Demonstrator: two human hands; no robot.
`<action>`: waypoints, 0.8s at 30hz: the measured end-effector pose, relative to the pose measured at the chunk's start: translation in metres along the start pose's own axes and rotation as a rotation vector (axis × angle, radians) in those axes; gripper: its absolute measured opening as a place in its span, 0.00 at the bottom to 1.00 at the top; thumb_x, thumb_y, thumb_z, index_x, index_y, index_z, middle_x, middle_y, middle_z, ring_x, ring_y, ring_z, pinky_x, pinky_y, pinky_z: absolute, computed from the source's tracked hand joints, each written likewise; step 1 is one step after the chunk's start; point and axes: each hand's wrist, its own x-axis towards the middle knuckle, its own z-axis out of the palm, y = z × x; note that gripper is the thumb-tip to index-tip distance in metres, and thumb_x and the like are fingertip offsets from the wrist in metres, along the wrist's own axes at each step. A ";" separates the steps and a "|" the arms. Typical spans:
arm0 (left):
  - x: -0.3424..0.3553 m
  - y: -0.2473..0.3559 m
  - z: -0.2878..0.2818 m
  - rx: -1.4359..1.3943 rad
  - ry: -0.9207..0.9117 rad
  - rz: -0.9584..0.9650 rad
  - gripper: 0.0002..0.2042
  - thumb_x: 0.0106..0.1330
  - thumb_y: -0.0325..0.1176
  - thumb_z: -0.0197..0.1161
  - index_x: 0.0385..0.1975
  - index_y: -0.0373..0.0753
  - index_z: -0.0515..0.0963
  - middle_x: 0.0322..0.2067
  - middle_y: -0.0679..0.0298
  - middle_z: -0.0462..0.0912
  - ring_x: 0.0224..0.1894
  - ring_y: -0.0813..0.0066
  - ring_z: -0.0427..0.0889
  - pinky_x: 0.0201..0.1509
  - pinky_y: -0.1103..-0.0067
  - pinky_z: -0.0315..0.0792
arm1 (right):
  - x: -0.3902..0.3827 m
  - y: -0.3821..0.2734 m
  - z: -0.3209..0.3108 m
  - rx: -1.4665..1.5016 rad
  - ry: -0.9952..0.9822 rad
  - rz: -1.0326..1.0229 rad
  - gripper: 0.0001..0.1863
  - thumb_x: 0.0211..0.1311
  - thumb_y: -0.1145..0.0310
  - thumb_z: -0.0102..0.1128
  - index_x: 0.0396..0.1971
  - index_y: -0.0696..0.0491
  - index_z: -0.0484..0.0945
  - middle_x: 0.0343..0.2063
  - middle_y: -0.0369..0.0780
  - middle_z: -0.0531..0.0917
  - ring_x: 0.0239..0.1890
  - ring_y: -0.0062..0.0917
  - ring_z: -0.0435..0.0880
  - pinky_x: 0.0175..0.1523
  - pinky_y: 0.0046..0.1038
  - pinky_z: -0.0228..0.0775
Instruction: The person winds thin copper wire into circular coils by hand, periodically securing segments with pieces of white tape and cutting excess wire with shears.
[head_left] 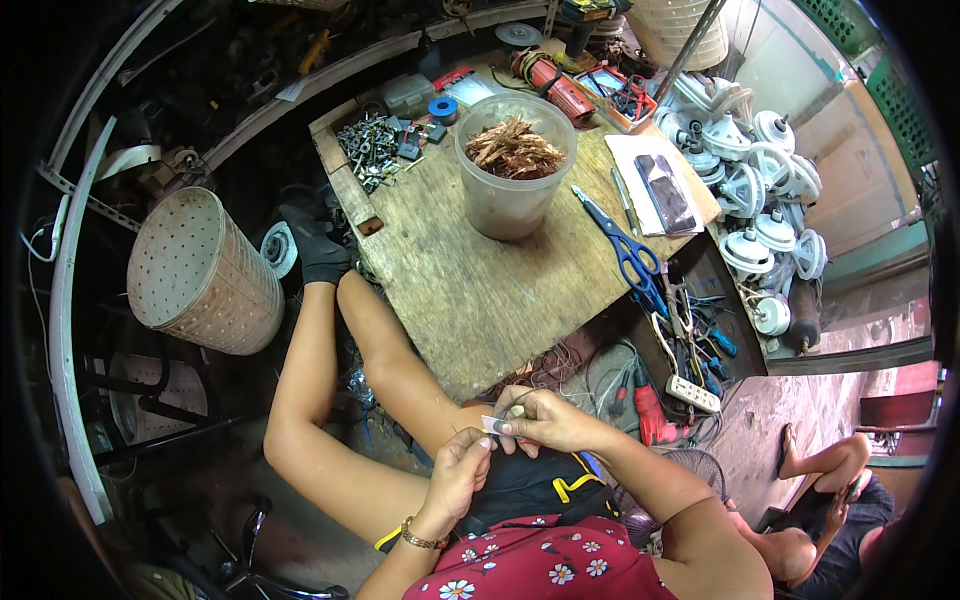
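Above my lap, both of my hands work close together. My right hand (540, 420) pinches a small white flat piece (490, 424) between thumb and fingers; a thin dark strand seems to curve over these fingers. Just left of and below it, my left hand (460, 474) has thumb and fingertips pressed together. Whatever lies in that pinch is too small to make out. Beyond the hands stands a wooden table (420, 290), bearing a translucent plastic bucket (508, 205) with copper-coloured scraps (513, 148) inside. Blue-handled scissors (622, 245) lie on its right side.
Screws (370, 150) are heaped at the table's far left. A phone (665, 192) rests on paper at the right. Beside the table are a drawer of hand tools (690, 330), white motor-like parts (750, 190) and a perforated basket (205, 270). Another person (840, 510) sits at lower right.
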 end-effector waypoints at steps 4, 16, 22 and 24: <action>-0.001 -0.001 0.000 0.007 0.020 0.001 0.06 0.69 0.31 0.52 0.31 0.38 0.69 0.13 0.76 0.60 0.12 0.90 0.51 0.14 0.88 0.45 | 0.001 0.000 0.001 0.000 0.033 0.012 0.08 0.66 0.71 0.50 0.40 0.59 0.68 0.22 0.38 0.78 0.17 0.16 0.72 0.21 0.18 0.64; -0.001 -0.017 0.004 0.212 0.085 0.217 0.06 0.68 0.31 0.54 0.31 0.38 0.69 0.13 0.76 0.61 0.12 0.90 0.55 0.15 0.89 0.50 | 0.002 0.009 -0.006 0.106 0.117 0.000 0.08 0.66 0.71 0.51 0.40 0.60 0.69 0.22 0.40 0.78 0.17 0.18 0.73 0.21 0.19 0.65; -0.010 -0.007 0.003 -0.216 -0.073 -0.084 0.05 0.69 0.32 0.52 0.32 0.38 0.69 0.13 0.75 0.58 0.12 0.89 0.51 0.14 0.88 0.46 | 0.001 0.008 -0.008 0.097 0.228 -0.003 0.07 0.65 0.72 0.52 0.38 0.60 0.70 0.22 0.39 0.79 0.18 0.18 0.75 0.21 0.18 0.66; -0.012 -0.012 0.002 -0.214 -0.105 -0.093 0.06 0.70 0.32 0.51 0.32 0.38 0.69 0.13 0.76 0.57 0.12 0.89 0.50 0.14 0.87 0.45 | -0.001 0.010 -0.019 0.084 0.313 0.019 0.07 0.64 0.72 0.53 0.37 0.60 0.71 0.22 0.39 0.79 0.18 0.18 0.76 0.20 0.18 0.66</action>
